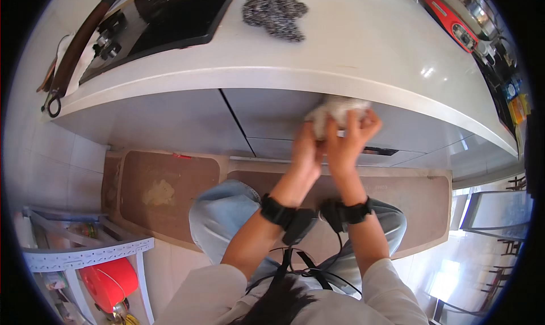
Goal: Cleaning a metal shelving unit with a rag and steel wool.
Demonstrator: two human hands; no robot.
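Observation:
Both my hands are raised at the grey cabinet front (272,112), just below the countertop's edge. A bunched, pale cloth (338,110) lies against the cabinet panel under my fingers. My left hand (307,148) holds its lower left side, blurred. My right hand (350,135) presses on its right side with the fingers spread over it. Above, on the white countertop (362,39), lies a crumpled black-and-white speckled cloth (276,13), which neither hand touches.
A black cooktop (179,22) and a pan's long handle (81,48) are at the upper left. A red appliance (453,24) stands at the upper right. Brown floor mats (170,180) lie below the cabinet. A white shelf rack (89,254) with a red container (110,284) is at the lower left.

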